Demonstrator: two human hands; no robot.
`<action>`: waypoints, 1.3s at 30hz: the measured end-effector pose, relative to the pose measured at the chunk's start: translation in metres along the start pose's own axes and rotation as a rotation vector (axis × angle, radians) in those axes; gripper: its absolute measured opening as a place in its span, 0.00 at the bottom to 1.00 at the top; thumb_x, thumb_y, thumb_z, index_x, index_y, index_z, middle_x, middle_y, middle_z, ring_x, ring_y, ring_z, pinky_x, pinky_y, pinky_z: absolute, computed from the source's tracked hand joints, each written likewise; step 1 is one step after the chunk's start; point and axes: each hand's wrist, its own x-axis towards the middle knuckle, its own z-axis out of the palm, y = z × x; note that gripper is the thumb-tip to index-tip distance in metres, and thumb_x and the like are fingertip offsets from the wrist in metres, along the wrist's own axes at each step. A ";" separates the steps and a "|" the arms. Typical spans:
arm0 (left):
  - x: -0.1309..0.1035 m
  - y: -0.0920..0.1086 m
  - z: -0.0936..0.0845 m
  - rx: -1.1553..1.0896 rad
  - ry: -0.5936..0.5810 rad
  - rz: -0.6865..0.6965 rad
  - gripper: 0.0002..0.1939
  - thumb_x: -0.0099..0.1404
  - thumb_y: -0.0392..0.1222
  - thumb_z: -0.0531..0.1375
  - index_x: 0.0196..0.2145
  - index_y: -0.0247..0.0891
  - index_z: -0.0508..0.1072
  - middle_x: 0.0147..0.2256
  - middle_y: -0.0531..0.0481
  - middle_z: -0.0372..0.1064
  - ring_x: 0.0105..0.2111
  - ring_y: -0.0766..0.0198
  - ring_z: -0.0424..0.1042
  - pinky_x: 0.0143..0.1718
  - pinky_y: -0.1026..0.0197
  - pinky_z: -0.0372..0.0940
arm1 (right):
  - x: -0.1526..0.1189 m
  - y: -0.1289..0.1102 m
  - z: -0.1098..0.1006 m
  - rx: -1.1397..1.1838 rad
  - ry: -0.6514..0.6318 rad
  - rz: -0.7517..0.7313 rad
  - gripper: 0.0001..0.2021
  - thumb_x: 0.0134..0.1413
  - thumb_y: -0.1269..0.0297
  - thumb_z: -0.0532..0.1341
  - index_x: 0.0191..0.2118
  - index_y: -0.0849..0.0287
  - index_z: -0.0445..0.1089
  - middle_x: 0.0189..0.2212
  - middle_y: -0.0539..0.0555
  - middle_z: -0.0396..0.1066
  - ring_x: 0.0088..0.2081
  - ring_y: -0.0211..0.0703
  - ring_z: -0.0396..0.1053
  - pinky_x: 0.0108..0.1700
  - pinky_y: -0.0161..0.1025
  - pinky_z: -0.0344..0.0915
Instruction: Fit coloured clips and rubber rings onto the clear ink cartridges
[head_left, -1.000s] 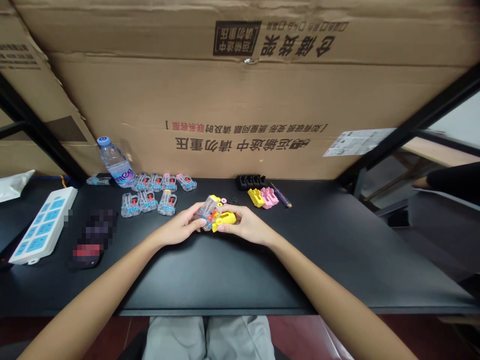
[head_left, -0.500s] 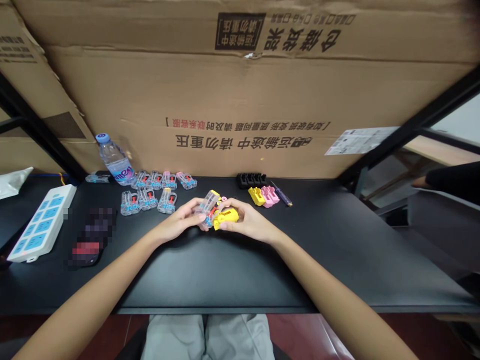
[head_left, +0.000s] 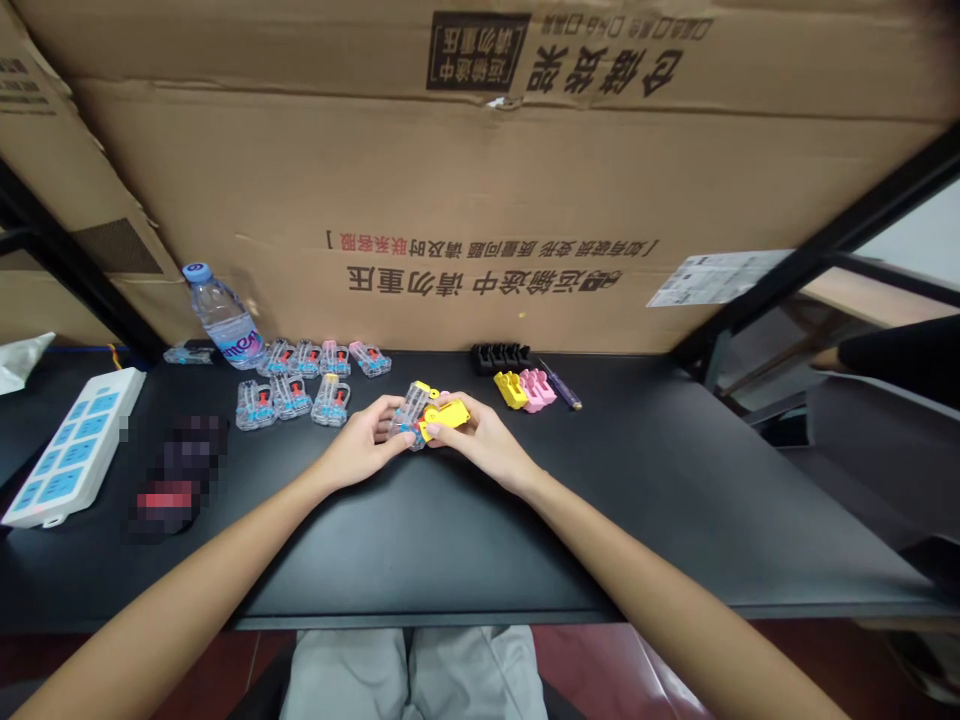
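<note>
Left hand [head_left: 364, 443] grips a clear toy [head_left: 410, 407], right hand [head_left: 491, 442] a yellow part [head_left: 451, 413] (joining looks unfinished, we judge).

The case [head_left: 409, 405] is clear glossy plastic, the yellow part [head_left: 454, 411] smooth plastic, the bench [head_left: 427, 540] satin-smooth; at twelve o'clock, matt cardboard [head_left: 480, 175].

The piece [head_left: 452, 413] is yellow, the casing [head_left: 409, 407] clear — the tabletop [head_left: 427, 540] black.
</note>
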 end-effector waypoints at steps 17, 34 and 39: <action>0.001 -0.007 0.002 0.061 0.027 0.026 0.24 0.71 0.46 0.68 0.60 0.37 0.70 0.54 0.38 0.80 0.48 0.52 0.84 0.54 0.47 0.77 | 0.001 0.009 0.003 -0.124 0.014 -0.055 0.26 0.54 0.47 0.76 0.51 0.57 0.74 0.46 0.56 0.79 0.46 0.50 0.77 0.52 0.46 0.74; -0.001 -0.005 0.001 0.119 0.040 0.003 0.30 0.69 0.46 0.68 0.66 0.35 0.72 0.51 0.39 0.82 0.48 0.49 0.84 0.52 0.49 0.79 | 0.002 0.011 0.004 -0.091 -0.006 -0.055 0.25 0.54 0.51 0.76 0.51 0.58 0.74 0.45 0.55 0.80 0.44 0.49 0.78 0.51 0.44 0.75; -0.001 0.000 0.001 0.120 0.023 0.003 0.30 0.70 0.45 0.66 0.67 0.34 0.72 0.49 0.39 0.83 0.46 0.51 0.84 0.49 0.51 0.80 | 0.002 0.011 0.005 -0.080 0.010 -0.061 0.25 0.52 0.50 0.77 0.51 0.57 0.74 0.45 0.55 0.79 0.44 0.48 0.78 0.51 0.45 0.76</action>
